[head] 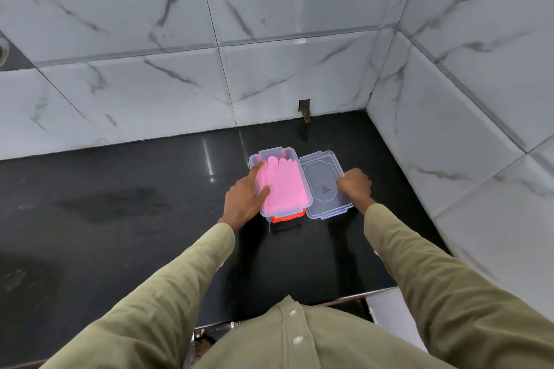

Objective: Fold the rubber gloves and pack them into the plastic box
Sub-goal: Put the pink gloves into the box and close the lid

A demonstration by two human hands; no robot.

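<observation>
pink gloves (283,186) in plastic box (292,156), left hand (245,195) pressing them, right hand (355,184) gripping lid (320,172)

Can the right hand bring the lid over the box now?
Probably yes. The right hand already grips the lid beside the box; only the left hand, resting on the gloves, must withdraw first.

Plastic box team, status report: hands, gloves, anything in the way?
Left hand on the box rim, thumb pressing pink gloves inside plastic box. Right hand grips lid, lying beside the box. Nothing in the way.
</observation>
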